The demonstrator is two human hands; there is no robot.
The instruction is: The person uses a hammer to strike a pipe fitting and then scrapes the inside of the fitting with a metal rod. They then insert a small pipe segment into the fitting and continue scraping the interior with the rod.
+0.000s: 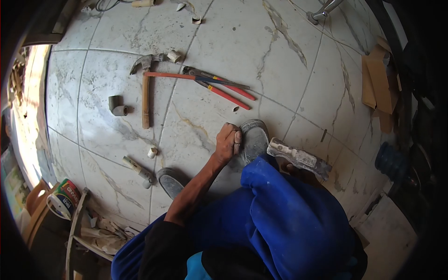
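Note:
My left hand (227,143) is closed in a fist beside the toe of a grey shoe (255,140); whatever its fingers may hold is hidden. To the right of that shoe, a whitish, crusted piece of pipe (298,156) with a greyer end lies across my right hand (295,171). Only part of that hand shows, its fingers under the pipe and close to my blue-clad knee. Ahead on the tiles are red-handled pliers (224,88) and a claw hammer (146,88) with a wooden handle, a red strip reaching from one to the other.
A dark elbow fitting (117,106), a short pipe piece (138,171) and small pipe bits lie on the tiled floor (219,42). A paint can (65,198) stands at lower left. Torn cardboard (380,84) and a blue plastic bottle (390,161) are on the right.

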